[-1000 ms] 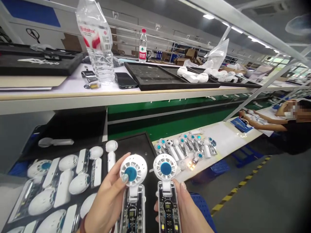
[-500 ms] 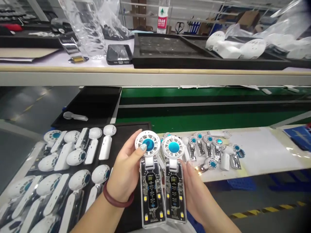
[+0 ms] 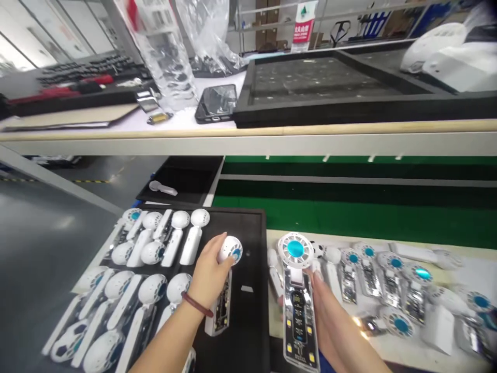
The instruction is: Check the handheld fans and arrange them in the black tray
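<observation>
The left hand's (image 3: 209, 277) grip pinches a white fan (image 3: 223, 305) by its round head over the black tray (image 3: 250, 331), beside rows of similar fans (image 3: 140, 248); whether its base touches the tray is hard to tell. The right hand's (image 3: 325, 308) grip wraps a second fan (image 3: 297, 295), circuit side showing, near the desk's (image 3: 399, 353) scattered fans (image 3: 392, 287).
</observation>
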### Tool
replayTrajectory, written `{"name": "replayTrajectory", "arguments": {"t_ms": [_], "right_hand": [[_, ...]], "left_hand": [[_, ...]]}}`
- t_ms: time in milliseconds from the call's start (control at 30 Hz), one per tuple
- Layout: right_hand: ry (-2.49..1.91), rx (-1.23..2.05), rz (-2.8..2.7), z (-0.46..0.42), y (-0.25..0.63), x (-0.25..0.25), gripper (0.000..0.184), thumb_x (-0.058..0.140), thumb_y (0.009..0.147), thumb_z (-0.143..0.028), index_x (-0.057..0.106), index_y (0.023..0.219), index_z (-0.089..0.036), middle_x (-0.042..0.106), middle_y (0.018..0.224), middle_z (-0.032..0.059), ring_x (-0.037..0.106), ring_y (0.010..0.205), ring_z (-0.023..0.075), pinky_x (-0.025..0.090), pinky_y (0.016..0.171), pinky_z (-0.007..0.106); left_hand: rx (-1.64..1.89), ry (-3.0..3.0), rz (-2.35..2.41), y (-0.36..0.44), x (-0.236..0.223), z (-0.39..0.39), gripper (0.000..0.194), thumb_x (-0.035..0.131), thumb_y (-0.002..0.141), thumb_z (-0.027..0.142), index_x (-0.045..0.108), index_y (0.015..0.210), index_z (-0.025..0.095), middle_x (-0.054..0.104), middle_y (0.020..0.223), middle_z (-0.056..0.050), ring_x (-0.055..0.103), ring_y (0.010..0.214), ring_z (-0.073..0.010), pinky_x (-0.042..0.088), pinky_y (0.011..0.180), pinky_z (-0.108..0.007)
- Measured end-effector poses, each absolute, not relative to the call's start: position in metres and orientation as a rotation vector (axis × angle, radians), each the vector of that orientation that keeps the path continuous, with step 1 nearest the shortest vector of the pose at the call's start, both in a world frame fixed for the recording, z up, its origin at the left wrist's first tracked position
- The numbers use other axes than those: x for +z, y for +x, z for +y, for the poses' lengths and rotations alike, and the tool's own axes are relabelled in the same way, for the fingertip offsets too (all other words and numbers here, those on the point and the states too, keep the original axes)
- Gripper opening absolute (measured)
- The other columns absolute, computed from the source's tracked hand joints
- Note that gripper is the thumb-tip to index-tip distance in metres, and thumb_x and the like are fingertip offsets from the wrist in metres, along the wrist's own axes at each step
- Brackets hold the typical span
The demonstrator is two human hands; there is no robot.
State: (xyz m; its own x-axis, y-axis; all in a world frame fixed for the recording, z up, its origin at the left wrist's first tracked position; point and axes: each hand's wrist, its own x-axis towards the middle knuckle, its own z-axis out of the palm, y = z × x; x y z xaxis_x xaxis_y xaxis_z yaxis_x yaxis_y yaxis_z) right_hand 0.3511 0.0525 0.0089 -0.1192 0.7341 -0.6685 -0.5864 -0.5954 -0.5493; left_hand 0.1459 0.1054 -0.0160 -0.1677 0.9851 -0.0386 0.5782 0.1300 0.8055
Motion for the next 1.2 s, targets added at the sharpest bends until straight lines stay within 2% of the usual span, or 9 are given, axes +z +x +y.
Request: {"name": "replayTrajectory", "arguments": {"t_ms": [133,300,433,533,700,833,933,1067,1200], "right_hand": [[-1.305,1.853,-0.122,0.057,0.325,-0.003,0.070,0.058,0.068,-0.058,0.040,0.126,-0.023,0.059,0.114,0.0065,0.059,0.093,0.0265,0.048,0.077,0.037],[-1.385,1.864,-0.130,0.059,0.306,-0.020,0.076,0.056,0.066,-0.065,0.034,0.129,-0.027,0.061,0.108,0.0064,0.062,0.083,0.0265,0.048,0.074,0.041],[-1.439,1.783,-0.186,0.063,0.304,-0.033,0.080,0.057,0.062,-0.068,0.035,0.127,-0.028,0.061,0.108,0.0058,0.062,0.084,0.0272,0.047,0.078,0.041],[-1.458,1.742,-0.215,0.066,0.300,-0.042,0.080,0.056,0.061,-0.069,0.039,0.124,-0.023,0.059,0.110,0.0095,0.060,0.089,0.0302,0.046,0.078,0.043],[-1.400,1.685,-0.343,0.082,0.282,-0.061,0.063,0.057,0.067,-0.049,0.040,0.121,-0.020,0.055,0.117,0.0096,0.053,0.106,0.0284,0.044,0.085,0.039],[-1.519,1.634,-1.075,0.114,0.257,-0.071,0.049,0.042,0.076,-0.036,0.038,0.121,-0.017,0.059,0.112,0.0073,0.055,0.103,0.0205,0.041,0.088,0.032],[-1.703,1.419,-1.397,0.143,0.229,-0.075,0.042,0.047,0.075,-0.029,0.044,0.114,-0.013,0.060,0.106,0.0117,0.056,0.099,0.0227,0.040,0.086,0.032],[-1.836,1.159,-1.603,0.169,0.196,-0.079,0.035,0.053,0.075,-0.033,0.050,0.101,-0.011,0.062,0.097,0.0168,0.058,0.089,0.0291,0.043,0.075,0.036],[-1.931,0.890,-1.798,0.176,0.185,-0.083,0.034,0.043,0.081,-0.041,0.054,0.094,-0.011,0.063,0.090,0.0185,0.058,0.087,0.0336,0.041,0.072,0.042]], "left_hand": [[0.858,1.651,1.953,0.107,-0.042,0.150,0.048,0.052,0.070,0.016,0.050,0.117,0.009,0.049,0.123,-0.015,0.040,0.119,-0.0257,0.027,0.104,-0.041],[0.849,1.793,1.972,0.088,-0.041,0.202,0.050,0.054,0.065,0.012,0.049,0.115,0.012,0.051,0.110,-0.012,0.049,0.108,-0.0252,0.036,0.098,-0.041],[0.955,1.967,1.972,0.076,-0.025,0.193,0.060,0.053,0.070,0.017,0.035,0.127,0.019,0.033,0.124,-0.012,0.037,0.118,-0.0239,0.030,0.103,-0.041],[0.844,2.132,1.921,0.069,-0.039,0.156,0.047,0.051,0.073,0.015,0.045,0.119,0.024,0.030,0.128,-0.008,0.031,0.120,-0.0259,0.028,0.103,-0.044],[0.500,2.213,1.903,0.059,-0.085,0.106,0.046,0.052,0.069,0.007,0.052,0.113,0.021,0.045,0.110,-0.010,0.043,0.101,-0.0278,0.040,0.090,-0.047],[0.346,2.209,1.921,0.056,-0.090,0.105,0.046,0.052,0.070,0.009,0.050,0.115,0.019,0.047,0.104,-0.010,0.045,0.096,-0.0260,0.041,0.087,-0.044],[0.287,2.172,1.990,0.059,-0.085,0.105,0.043,0.049,0.072,0.010,0.050,0.115,0.014,0.047,0.099,-0.011,0.047,0.092,-0.0251,0.042,0.085,-0.041],[0.236,2.132,2.061,0.061,-0.084,0.101,0.045,0.048,0.072,0.012,0.049,0.117,0.013,0.050,0.101,-0.013,0.049,0.093,-0.0261,0.041,0.085,-0.042],[0.234,2.102,2.081,0.064,-0.084,0.109,0.051,0.051,0.068,0.016,0.047,0.119,0.013,0.048,0.119,-0.014,0.044,0.111,-0.0282,0.038,0.093,-0.041]]}}
